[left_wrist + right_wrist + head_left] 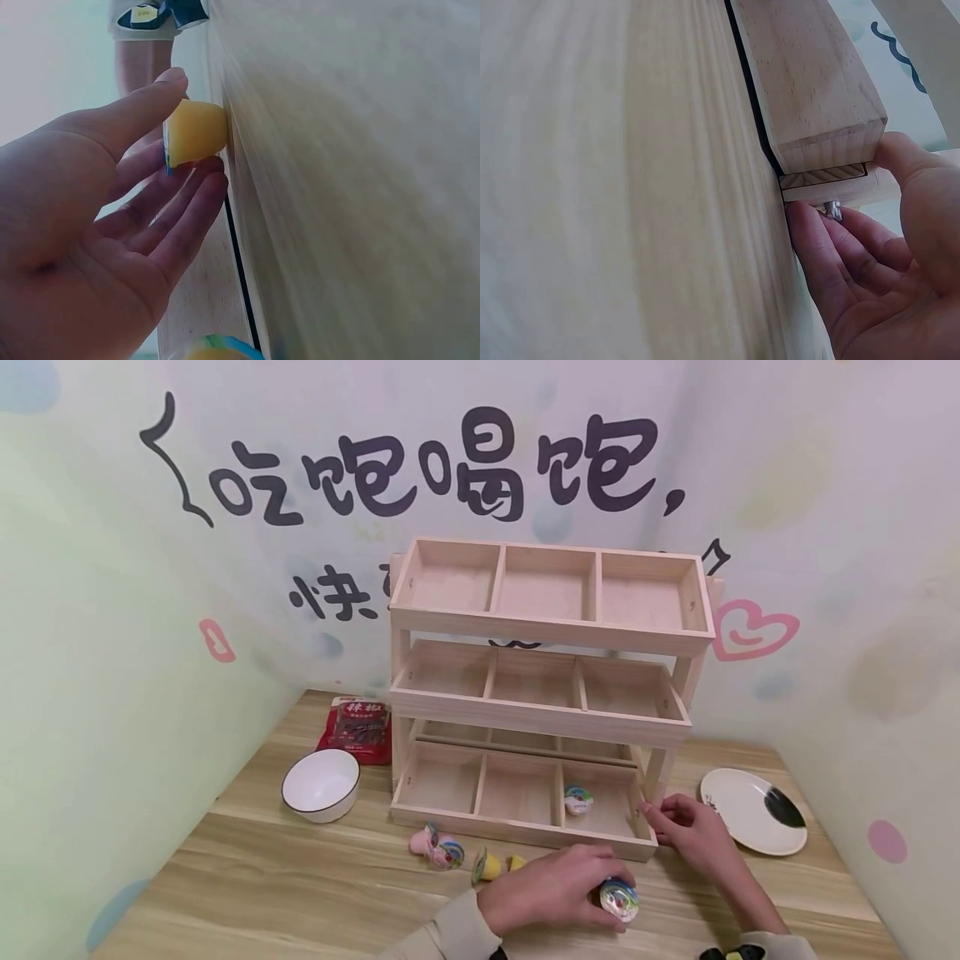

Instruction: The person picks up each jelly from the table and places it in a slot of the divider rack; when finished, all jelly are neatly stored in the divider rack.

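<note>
My left hand [551, 887] pinches a yellow jelly cup [196, 133] between thumb and fingers at the tabletop. Its printed lid [619, 900] faces up in the head view. A wooden three-tier rack [525, 835] stands just beyond. At the rack's lower right corner, my right hand [699, 837] grips the end wall of the bottom tray [825, 142], thumb over the top and fingers on the outer side near a metal bolt [832, 210]. Another jelly cup [577, 800] lies in the bottom tray's right compartment.
Pink jelly cups [422, 841] and yellow jelly cups [489, 865] lie in front of the rack. To the left are a white bowl [321, 785] and a red food packet [358, 731]. A white plate [738, 802] with a black patch sits at right. Walls enclose the table.
</note>
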